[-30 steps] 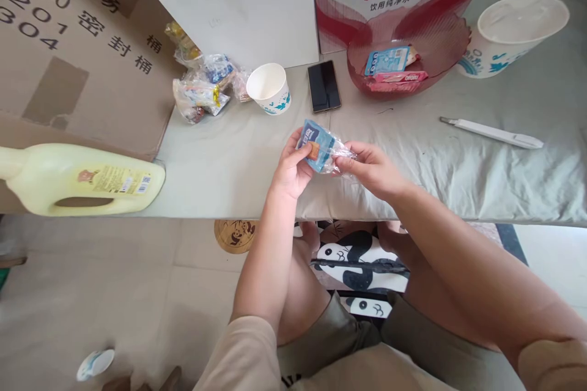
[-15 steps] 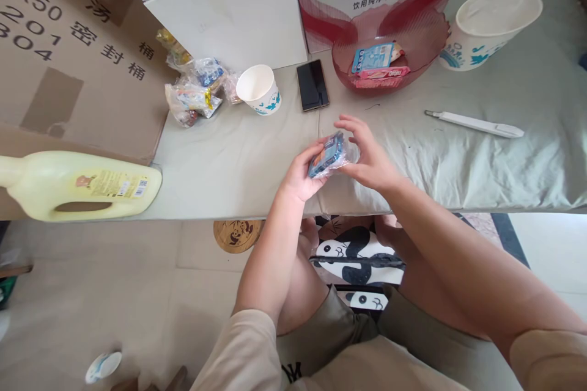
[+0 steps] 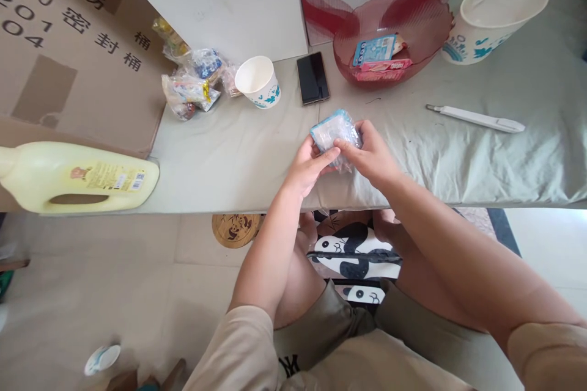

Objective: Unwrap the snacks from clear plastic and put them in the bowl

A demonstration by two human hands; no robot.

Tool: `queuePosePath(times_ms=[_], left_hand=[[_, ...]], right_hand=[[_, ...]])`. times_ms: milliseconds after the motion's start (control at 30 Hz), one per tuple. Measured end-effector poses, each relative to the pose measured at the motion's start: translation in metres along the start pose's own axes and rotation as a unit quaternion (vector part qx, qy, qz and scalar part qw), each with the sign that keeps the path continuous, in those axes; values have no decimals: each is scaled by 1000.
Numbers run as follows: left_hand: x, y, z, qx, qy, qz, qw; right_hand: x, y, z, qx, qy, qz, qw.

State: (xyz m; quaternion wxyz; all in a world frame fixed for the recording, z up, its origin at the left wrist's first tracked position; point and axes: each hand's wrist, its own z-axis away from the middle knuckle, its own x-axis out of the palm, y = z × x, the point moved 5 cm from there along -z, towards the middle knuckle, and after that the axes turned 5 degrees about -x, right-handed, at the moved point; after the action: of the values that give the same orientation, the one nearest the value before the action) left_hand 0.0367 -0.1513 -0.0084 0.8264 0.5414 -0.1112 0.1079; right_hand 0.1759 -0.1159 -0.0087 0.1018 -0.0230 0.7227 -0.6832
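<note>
A small blue-edged packet in clear plastic wrap is held between both hands above the front of the cloth-covered surface. My left hand grips its lower left side, the thumb lying across the front and the fingers partly hidden behind. At the right side, my right hand is closed on the packet, its thumb pressing the crinkled wrap. The side turned up looks pale with a blue border; its print is too small to read. Just beyond the packet lies a black phone.
A white paper cup stands beside several wrapped snacks. A red bowl holds packets, with a paper bucket to its right. A white-handled knife-like tool lies at right, a yellow jug at left.
The packet has been turned so its pale side faces up. My right hand, earlier with fingers apart at its edge, has closed on it.
</note>
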Motion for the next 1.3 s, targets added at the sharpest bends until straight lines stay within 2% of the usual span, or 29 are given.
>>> queuePosePath(times_ms=[100,133,200,233,300,333,400,500,600,667,700,767,833,867,933,1000,1067,1133,1200,1300], left_hand=[[-5,3,-4,20,35,18,999],[-8,4,-5,26,50,27,998],[-15,7,-8,39,80,47,995],[-20,8,-8,47,96,58,993],[-28,11,-9,62,130,80,986],[-33,13,-9,68,147,88,983],[-41,14,-8,74,180,89,977],[-48,16,-8,79,205,60,974],[-47,17,-10,94,200,21,975],[-44,17,-11,116,193,-7,974],[-42,17,-11,129,188,-24,973],[-35,17,-11,152,180,-58,970],[-27,16,-10,159,172,-79,969],[-22,15,-10,154,167,-80,971],[-11,13,-9,132,156,-64,977],[0,11,-8,106,140,-38,984],[7,9,-7,96,128,-25,987],[7,11,-9,114,134,-27,984],[-4,14,-13,152,165,-24,974],[-31,19,-20,200,232,-8,952]], right_hand=[[-5,-3,1,1,-40,-70,997],[-13,-5,0,-6,-32,-57,998],[-43,-9,-2,-38,36,50,997],[-62,-12,-3,-61,87,131,986],[-101,-15,0,-105,174,291,935],[-119,-12,3,-118,199,348,909],[-153,2,7,-119,210,409,880],[-195,33,11,-91,219,428,872],[-212,47,10,-40,226,449,863],[-202,38,9,-24,225,452,863],[-190,29,9,-19,216,440,872],[-153,11,12,-5,161,372,914],[-108,-3,17,25,82,247,965],[-84,-9,20,30,29,200,979],[-47,-18,24,15,-27,155,987],[-25,-19,24,4,-54,137,989],[-17,-16,22,11,-55,133,990],[-17,-13,19,22,-51,142,988],[-21,-11,18,26,-60,166,984],[-34,-5,18,38,-75,228,970]])
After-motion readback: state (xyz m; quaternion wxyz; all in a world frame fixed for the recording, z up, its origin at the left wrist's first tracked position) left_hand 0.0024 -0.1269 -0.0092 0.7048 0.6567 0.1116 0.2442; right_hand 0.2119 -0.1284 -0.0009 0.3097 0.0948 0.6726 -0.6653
